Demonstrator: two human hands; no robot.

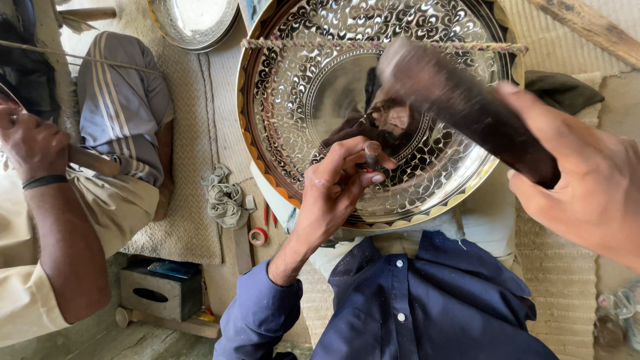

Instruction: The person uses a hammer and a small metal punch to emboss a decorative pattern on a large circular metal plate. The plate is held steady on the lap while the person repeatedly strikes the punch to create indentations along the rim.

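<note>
Head view: tray [293,100] mostly engraved, centre plain; left hand [337,187] pinches chisel [371,155] against it, right hand [587,180] grips hammer [460,107] above

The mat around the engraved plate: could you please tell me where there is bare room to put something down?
The woven mat lies bare between the co-worker's knee and the rag. The plate is crowded: left hand with punch, right hand with hammer.

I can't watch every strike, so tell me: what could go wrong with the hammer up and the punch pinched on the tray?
1. The hammer in the right hand could miss and hit the left hand fingers around the short punch.
2. The punch might skid and scar the engraved tray.
</note>
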